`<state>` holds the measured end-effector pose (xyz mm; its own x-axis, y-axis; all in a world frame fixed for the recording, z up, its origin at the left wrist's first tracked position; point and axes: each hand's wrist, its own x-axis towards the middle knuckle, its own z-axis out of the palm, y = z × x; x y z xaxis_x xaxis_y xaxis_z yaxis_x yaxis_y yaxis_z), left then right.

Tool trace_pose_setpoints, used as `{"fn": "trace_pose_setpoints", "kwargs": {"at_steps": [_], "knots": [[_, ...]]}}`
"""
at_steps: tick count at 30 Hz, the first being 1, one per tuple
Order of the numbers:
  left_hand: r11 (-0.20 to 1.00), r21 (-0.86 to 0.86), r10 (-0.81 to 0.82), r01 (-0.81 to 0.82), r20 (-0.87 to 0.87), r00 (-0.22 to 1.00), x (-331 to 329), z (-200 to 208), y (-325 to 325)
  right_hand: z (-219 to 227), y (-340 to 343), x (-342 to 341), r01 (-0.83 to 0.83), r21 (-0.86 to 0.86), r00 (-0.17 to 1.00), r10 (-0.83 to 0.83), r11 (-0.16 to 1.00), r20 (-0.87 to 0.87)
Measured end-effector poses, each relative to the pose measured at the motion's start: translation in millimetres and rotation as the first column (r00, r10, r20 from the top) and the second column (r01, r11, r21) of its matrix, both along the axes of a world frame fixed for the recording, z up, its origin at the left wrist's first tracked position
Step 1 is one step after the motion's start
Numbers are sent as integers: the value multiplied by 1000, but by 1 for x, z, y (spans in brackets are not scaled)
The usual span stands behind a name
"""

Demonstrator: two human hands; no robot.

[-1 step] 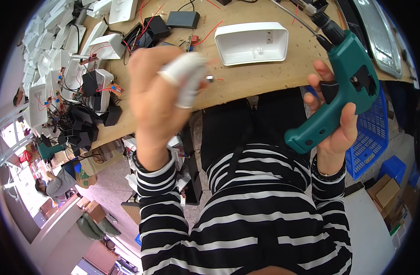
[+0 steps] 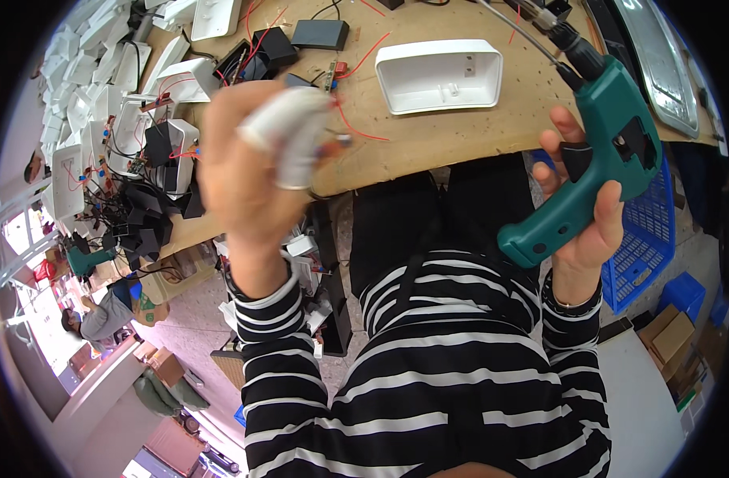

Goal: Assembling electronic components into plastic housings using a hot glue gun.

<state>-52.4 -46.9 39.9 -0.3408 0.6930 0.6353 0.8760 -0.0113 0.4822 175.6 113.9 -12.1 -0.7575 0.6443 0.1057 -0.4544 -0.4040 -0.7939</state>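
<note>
Firstly, right hand grasped green pistol-shaped tool, long axis pointed away leftward, white box lay left of fingers, left hand blurred, hold unclear.

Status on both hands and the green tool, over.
Right hand holds green tool. Left hand blurred, grip unclear. Red wire close by; white housing on bench.
</note>
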Motion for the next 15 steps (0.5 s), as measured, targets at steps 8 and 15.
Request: {"fn": "trace_pose_setpoints", "kwargs": {"at_steps": [8,15], "knots": [[862,491,-26,-128,296,955,-77,53,-44,1,2,1,67,-22,997,-68,998,-24],[998,10,48,-54,311,949,-18,29,-17,0,3,3,95,-24,995,-96,995,-23]]}}
